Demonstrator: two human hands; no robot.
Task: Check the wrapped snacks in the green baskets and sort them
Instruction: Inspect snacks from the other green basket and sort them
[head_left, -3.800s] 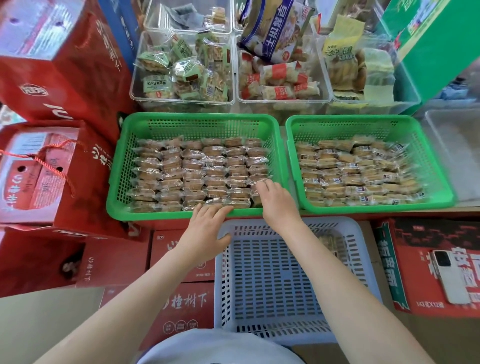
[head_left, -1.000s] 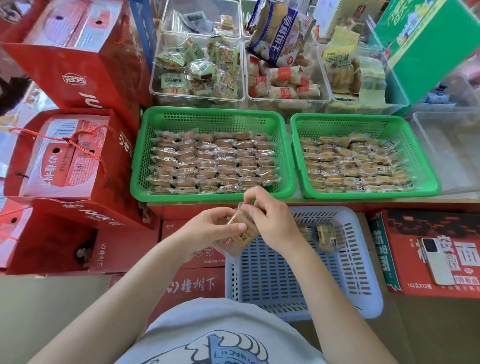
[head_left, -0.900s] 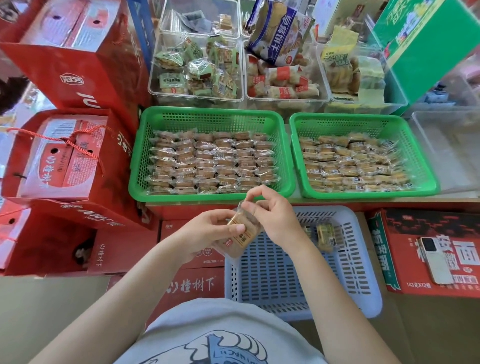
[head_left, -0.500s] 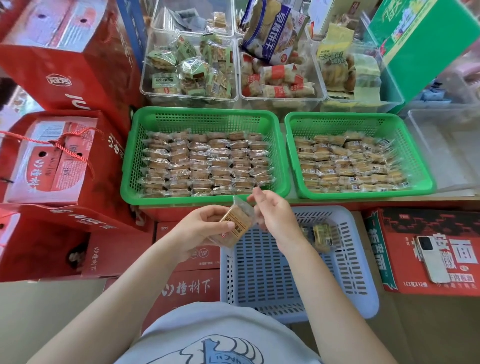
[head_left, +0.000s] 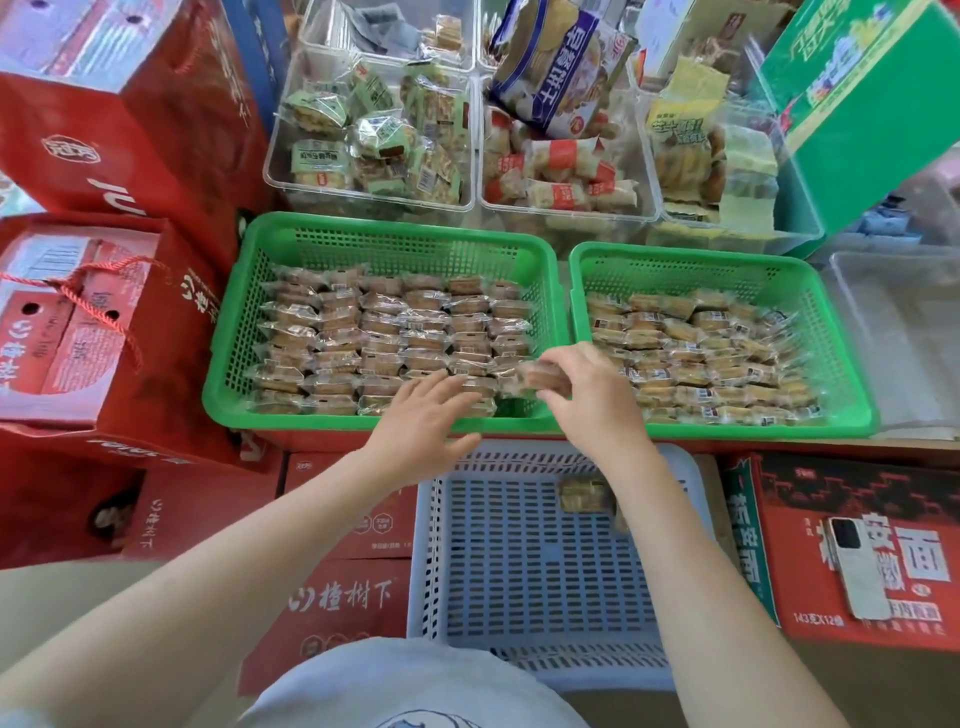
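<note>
Over the left green basket (head_left: 387, 244) both hands are back from checking: the right hand (head_left: 587, 395) pinches a wrapped snack (head_left: 537, 376) at its near corner, the left hand (head_left: 423, 415) reaches flat, fingers loose, apparently for another piece.

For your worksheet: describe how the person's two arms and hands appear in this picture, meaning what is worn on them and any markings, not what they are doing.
Both forearms are bare, with no sleeves reaching them. The left hand and the right hand wear no gloves, and no rings, watch or bracelet show on either hand or wrist. No markings are visible on them. At the bottom edge, a light grey shirt with a dark print shows.
</note>
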